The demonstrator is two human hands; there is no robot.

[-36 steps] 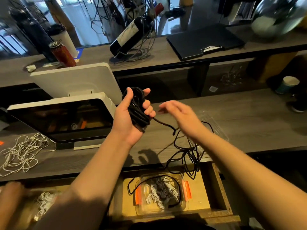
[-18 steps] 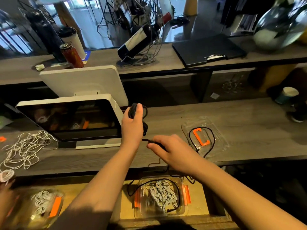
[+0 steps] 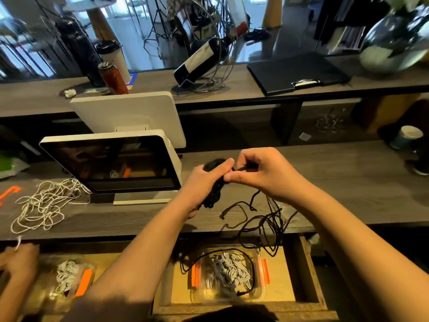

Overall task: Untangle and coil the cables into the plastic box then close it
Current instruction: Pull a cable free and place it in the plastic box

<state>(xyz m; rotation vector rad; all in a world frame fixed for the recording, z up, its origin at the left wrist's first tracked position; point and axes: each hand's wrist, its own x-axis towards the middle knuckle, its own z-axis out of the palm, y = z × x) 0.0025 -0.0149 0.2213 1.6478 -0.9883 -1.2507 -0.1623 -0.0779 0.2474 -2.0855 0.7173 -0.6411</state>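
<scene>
My left hand (image 3: 204, 182) grips a wound bundle of black cable (image 3: 214, 194) above the grey wooden counter. My right hand (image 3: 262, 173) pinches a strand of the same cable right beside the bundle, fingers curled. The loose tail of the black cable (image 3: 262, 221) trails in tangled loops over the counter edge into the open drawer. There a clear plastic box with orange clips (image 3: 228, 274) holds coiled white cable, and a black strand lies across it. The box lid is hidden behind my right forearm.
A tilted white-framed screen (image 3: 111, 163) stands left of my hands. A tangle of white cable (image 3: 44, 205) lies on the counter at far left. Another person's hand (image 3: 18, 261) works over a second clear box (image 3: 69, 277). A paper cup (image 3: 407, 137) stands at far right.
My right hand rose from the counter edge up to the bundle and now pinches the strand there. The left hand keeps its grip on the bundle. The camera tilted slightly.
</scene>
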